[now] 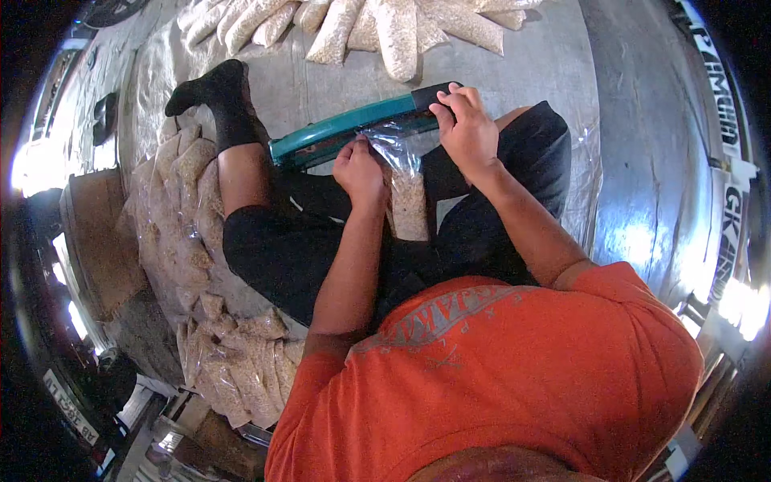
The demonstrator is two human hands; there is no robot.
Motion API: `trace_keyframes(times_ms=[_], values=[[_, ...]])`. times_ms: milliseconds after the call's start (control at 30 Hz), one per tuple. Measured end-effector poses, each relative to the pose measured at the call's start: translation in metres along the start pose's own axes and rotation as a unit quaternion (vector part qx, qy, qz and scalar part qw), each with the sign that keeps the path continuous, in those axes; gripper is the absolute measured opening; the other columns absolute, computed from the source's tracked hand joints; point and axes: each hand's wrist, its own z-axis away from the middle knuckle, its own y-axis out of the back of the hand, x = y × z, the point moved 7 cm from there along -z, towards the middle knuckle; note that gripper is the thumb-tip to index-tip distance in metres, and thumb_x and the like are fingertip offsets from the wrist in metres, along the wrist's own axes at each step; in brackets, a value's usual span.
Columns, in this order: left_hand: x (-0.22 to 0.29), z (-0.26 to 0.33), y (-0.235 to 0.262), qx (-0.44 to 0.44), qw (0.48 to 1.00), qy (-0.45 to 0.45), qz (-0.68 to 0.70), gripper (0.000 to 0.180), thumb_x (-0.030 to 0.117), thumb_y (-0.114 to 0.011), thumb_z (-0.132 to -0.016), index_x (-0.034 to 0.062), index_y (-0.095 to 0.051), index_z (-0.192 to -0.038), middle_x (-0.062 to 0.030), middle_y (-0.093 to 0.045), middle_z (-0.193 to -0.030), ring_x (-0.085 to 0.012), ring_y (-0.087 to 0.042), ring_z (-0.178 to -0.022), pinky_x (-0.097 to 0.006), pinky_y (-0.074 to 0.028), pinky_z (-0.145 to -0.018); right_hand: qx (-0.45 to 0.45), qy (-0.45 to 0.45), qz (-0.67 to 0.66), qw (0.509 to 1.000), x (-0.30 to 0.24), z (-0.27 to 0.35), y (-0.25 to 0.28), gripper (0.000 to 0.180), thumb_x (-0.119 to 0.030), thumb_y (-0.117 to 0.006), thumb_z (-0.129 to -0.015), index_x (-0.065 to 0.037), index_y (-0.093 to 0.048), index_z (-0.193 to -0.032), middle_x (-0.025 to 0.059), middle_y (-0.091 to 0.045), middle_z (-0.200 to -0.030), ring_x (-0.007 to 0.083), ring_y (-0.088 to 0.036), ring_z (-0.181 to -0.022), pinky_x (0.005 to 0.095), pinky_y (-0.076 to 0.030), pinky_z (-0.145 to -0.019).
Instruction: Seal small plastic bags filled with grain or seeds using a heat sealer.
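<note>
Across my lap lies a long teal bag sealer with a black grip at its right end. My left hand is closed on the clear upper part of a plastic bag at the sealer's near side. Pale, grain-like pieces fill the lower part of this plastic bag, which hangs toward me between my legs. The bag's mouth lies at the sealer's bar, and its exact edge is hard to make out. With fingers bent over the black grip, my right hand holds the sealer's right end.
Several filled bags lie in a fan at the far side of the floor sheet. More filled bags are heaped at my left, beside my leg, with another pile nearer. A cardboard box stands further left.
</note>
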Motion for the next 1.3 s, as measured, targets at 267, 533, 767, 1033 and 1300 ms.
trace_keyframes(times_ms=[267, 533, 767, 1033, 1300], values=[[0.004, 0.002, 0.001, -0.002, 1.0, -0.008, -0.012, 0.013, 0.006, -0.062, -0.099, -0.0048, -0.069, -0.095, -0.0052, -0.068, -0.084, -0.0133, -0.06, -0.071, -0.029, -0.048, -0.065, -0.024, -0.01, -0.002, 1.0, -0.003, 0.002, -0.002, 0.02, -0.021, -0.076, -0.091, -0.008, -0.071, -0.105, 0.0115, -0.067, -0.115, 0.0326, -0.071, -0.102, 0.0404, -0.059, -0.077], [0.0, 0.001, 0.002, 0.011, 1.0, 0.002, 0.003, 0.012, 0.006, -0.063, -0.098, -0.005, -0.069, -0.097, -0.0048, -0.068, -0.086, -0.0127, -0.059, -0.074, -0.028, -0.048, -0.067, -0.018, 0.006, 0.008, 1.0, -0.003, 0.003, -0.003, 0.019, -0.022, -0.075, -0.092, -0.009, -0.071, -0.106, 0.0106, -0.067, -0.115, 0.0324, -0.071, -0.1, 0.0404, -0.06, -0.073], [-0.007, -0.01, 0.008, 0.006, 1.0, 0.002, -0.023, 0.012, 0.007, -0.064, -0.098, -0.0042, -0.069, -0.094, -0.0037, -0.067, -0.084, -0.0114, -0.057, -0.072, -0.028, -0.046, -0.066, -0.019, -0.002, 0.007, 1.0, -0.003, 0.003, -0.004, 0.018, -0.022, -0.074, -0.093, -0.01, -0.072, -0.106, 0.0103, -0.067, -0.115, 0.0322, -0.071, -0.099, 0.0401, -0.06, -0.072], [-0.009, -0.013, 0.008, 0.005, 0.999, -0.029, -0.013, 0.011, 0.005, -0.062, -0.096, -0.0019, -0.068, -0.09, -0.0056, -0.066, -0.08, -0.0162, -0.06, -0.065, -0.031, -0.047, -0.057, -0.02, 0.004, 0.014, 1.0, -0.003, 0.002, -0.003, 0.018, -0.022, -0.075, -0.092, -0.01, -0.072, -0.105, 0.0099, -0.067, -0.115, 0.0312, -0.072, -0.098, 0.0399, -0.061, -0.072], [-0.002, -0.004, 0.007, 0.027, 1.0, -0.002, -0.015, 0.016, 0.009, -0.065, -0.097, -0.0055, -0.071, -0.095, -0.0047, -0.069, -0.084, -0.0128, -0.059, -0.073, -0.028, -0.047, -0.067, 0.003, 0.034, -0.005, 0.999, -0.006, 0.003, -0.004, 0.021, -0.02, -0.077, -0.091, -0.009, -0.072, -0.107, 0.0125, -0.067, -0.115, 0.0313, -0.072, -0.099, 0.0394, -0.062, -0.075]])
